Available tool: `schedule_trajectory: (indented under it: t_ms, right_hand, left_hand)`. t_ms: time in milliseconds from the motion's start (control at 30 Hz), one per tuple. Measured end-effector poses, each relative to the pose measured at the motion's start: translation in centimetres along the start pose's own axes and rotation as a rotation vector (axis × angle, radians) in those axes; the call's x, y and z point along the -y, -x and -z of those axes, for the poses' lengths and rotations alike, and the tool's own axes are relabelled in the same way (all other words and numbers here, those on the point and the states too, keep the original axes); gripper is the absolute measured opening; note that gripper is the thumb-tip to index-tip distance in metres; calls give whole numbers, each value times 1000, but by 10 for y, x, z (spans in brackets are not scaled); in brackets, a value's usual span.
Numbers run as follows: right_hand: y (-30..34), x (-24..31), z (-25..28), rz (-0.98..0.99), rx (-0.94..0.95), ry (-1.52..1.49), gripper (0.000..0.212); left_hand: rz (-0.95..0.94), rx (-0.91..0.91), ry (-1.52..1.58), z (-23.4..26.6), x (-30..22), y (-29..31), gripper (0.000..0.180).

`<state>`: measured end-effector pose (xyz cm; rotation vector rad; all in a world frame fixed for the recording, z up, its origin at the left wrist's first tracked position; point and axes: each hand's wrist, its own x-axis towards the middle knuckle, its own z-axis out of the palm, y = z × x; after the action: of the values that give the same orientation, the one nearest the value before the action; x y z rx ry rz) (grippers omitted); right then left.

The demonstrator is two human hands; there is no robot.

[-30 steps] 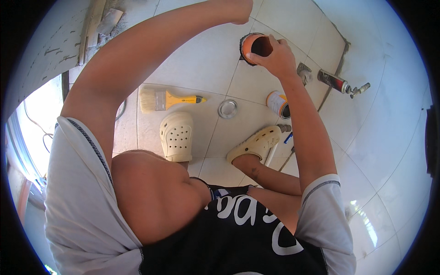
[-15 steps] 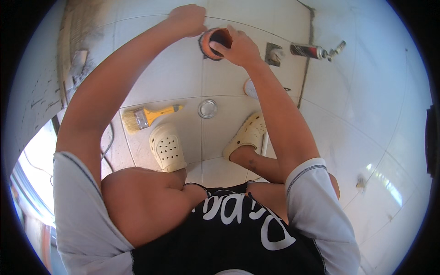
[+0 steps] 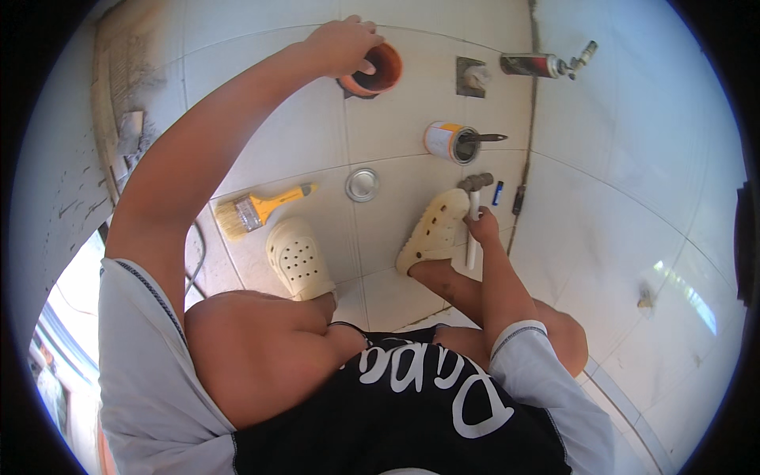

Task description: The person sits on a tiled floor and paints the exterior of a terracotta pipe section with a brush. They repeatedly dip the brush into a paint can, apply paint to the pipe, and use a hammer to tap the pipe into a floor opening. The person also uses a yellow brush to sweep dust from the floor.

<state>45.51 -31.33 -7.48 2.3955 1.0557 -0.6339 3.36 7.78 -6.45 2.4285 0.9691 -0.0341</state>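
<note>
On the white tiled floor [image 3: 633, 237] in front of us, our left hand [image 3: 342, 46] reaches far forward and rests on the rim of an orange pipe fitting [image 3: 378, 70], the fingers curled over its near edge; the fitting stands upright with its round mouth open, and inside we see only a dark hollow. Our right hand [image 3: 483, 229] is closed around the white handle of a small hammer [image 3: 474, 214], whose grey head points away from us, just beside our right cream clog [image 3: 434, 229].

Between the two hands lies a small tin can [image 3: 445, 141] on its side, with its open mouth turned to the right and dark inside; a thin dark tool sticks out of the mouth. What is in the can we cannot tell. A round metal lid [image 3: 362, 184] lies flat on the tile, near the can but apart from it. A yellow-handled paintbrush [image 3: 257, 209] lies left of the lid, close to our left clog [image 3: 297, 255]. Far at the top right lies a spray canister [image 3: 534, 64] on its side.
</note>
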Motion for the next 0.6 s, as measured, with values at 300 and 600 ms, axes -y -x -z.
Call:
schedule_trajectory:
  t_ms: [300, 600]
  right_hand:
    - [43, 31, 29, -71, -236, -1, 43]
    - [50, 103, 161, 93, -935, -435, 55]
  left_hand:
    - [15, 36, -132, -30, -4, 1, 121]
    - [-106, -377, -226, -33, 46, 30, 73]
